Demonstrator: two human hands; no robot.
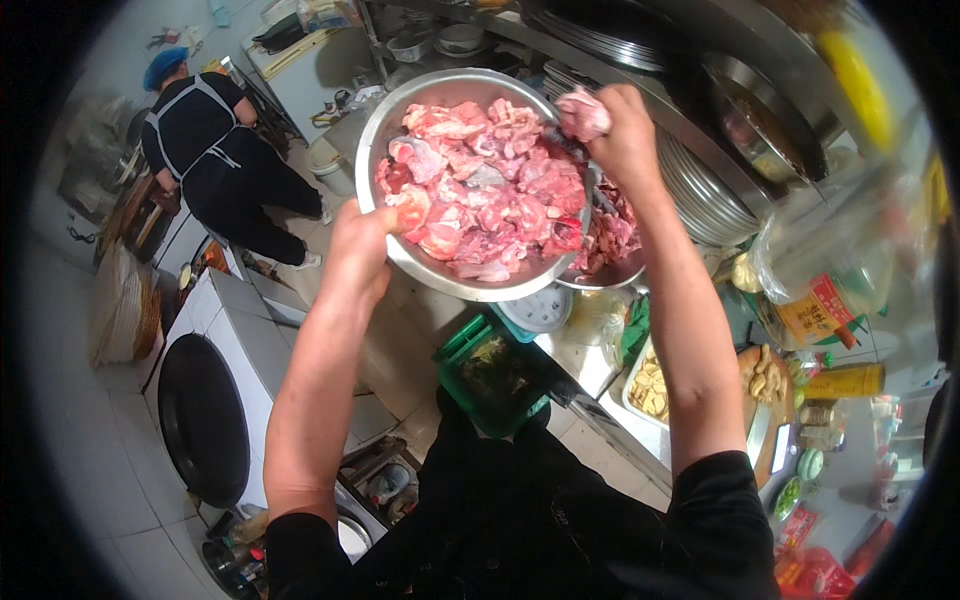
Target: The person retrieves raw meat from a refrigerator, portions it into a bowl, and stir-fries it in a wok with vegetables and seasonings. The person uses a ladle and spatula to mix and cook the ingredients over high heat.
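My left hand [356,244] grips the left rim of a round stainless steel basin [480,289], its thumb over the edge. Chunks of raw meat [517,176], some with bone, fill much of the basin, which is held up above the floor. In my right hand [628,135] is a piece of raw meat [583,114], just off the basin's upper right rim. Partly hidden under that rim, a second metal bowl [611,282] holds more raw meat [611,236].
A dial scale [538,309] stands below the bowls, by a green bin [480,409] at my feet. The right counter bears a tray of sliced food [649,386], a knife [759,431] and a cutting board [772,405]. A co-worker [217,157] stands upper left, near a black round lid or pan [202,420].
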